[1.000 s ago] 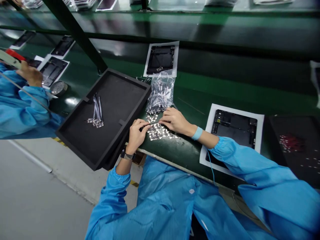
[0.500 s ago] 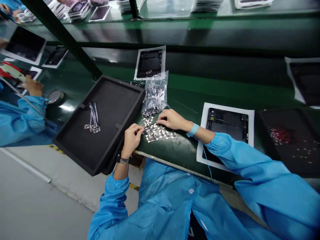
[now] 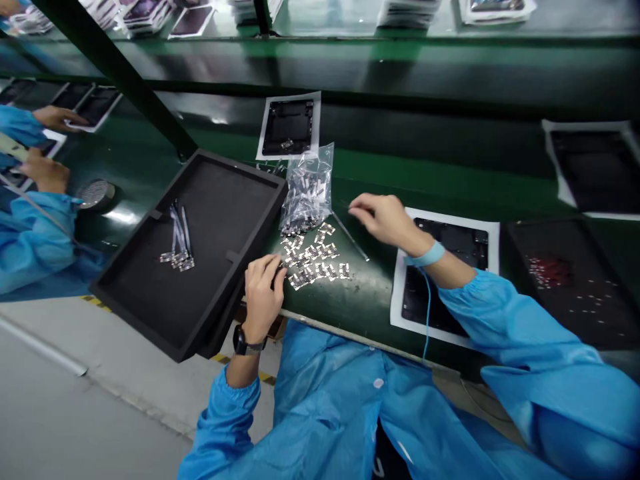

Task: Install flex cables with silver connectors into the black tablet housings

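Observation:
My left hand [image 3: 264, 290] is at the left edge of a spread of small silvery connector pieces [image 3: 320, 253], thumb and fingertips drawn together. What lies between them, if anything, is too small to make out. My right hand [image 3: 383, 217] is raised over the bench right of the pieces, its thumb and forefinger close together in a pinch; nothing in it can be made out. A thin grey strip [image 3: 353, 237] lies on the bench between that hand and the pieces. Behind them sits a clear plastic bag [image 3: 311, 183] of similar parts.
Left stands a black tray [image 3: 215, 220] with several flat cables [image 3: 181, 237] inside. Device housings on white sheets lie behind [image 3: 290, 127] and under my right forearm [image 3: 445, 240]. A dark tray [image 3: 565, 280] is at right. A co-worker's hands [image 3: 50, 170] work at far left.
My hands have come apart from the thin dark strip between them. The right hand has moved right and up; the left stays by the pieces. A grey strip now shows on the bench.

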A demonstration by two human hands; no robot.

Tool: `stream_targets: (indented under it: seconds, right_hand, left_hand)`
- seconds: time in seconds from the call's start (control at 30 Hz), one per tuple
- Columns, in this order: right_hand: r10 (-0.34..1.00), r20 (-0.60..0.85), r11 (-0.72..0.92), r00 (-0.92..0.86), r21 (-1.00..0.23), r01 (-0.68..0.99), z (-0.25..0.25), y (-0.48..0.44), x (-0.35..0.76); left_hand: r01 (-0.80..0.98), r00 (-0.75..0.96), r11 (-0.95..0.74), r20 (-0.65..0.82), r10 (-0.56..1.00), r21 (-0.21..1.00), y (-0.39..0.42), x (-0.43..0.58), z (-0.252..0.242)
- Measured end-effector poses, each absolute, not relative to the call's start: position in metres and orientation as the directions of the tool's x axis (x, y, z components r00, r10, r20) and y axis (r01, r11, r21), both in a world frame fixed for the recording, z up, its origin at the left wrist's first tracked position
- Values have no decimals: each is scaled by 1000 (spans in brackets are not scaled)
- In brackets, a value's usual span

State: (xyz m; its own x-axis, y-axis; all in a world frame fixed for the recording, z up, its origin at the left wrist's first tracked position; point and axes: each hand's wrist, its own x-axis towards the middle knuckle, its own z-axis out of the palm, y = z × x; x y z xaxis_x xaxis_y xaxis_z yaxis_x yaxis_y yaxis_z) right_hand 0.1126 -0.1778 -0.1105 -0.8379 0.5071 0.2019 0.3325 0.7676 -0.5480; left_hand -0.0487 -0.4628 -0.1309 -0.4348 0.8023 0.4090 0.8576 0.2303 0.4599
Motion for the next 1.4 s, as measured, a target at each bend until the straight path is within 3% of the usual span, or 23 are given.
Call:
stream_targets:
  seconds: [0.07,0.13,0.23,0.53,0.77,0.9,1.1,1.4]
  right_hand:
    - [690,151,680,-708,-472,561,-114,-159,131]
    - [747,139,648,-650,-370,666,-123,-152,141]
    - [774,136,628,-619,-286,723,-139,-160,137]
    - [879,66,472,-473,-263,841,-139,-202,109]
    - [943,51,325,-329,-349,879,-140,-224,97]
    - [971,52,235,-235,-407,883,-141,-236,86]
    - [977,49,207,-208,-447,870,-135,-243,79]
    - [985,50,167,-165,-514,841,-143,-235,90]
  left_hand:
    - [888,-359,191,371,856,419,-459,-37,-129]
    - [904,-315,177,326,891,389,-455,-25,-129]
    - [904,-332,213,293,896,371,-451,-10,-133]
    - [861,-359,151,371,857,485,-454,11,-147]
    - [832,-260,0,390,884,555,-395,-10,-111]
    - [855,-147,-15,268,952,519,-332,-26,-101]
    - [890,-122,48,135,983,454,-245,-61,-107]
    - [897,129,-114,-5,992,427,-203,-90,-120]
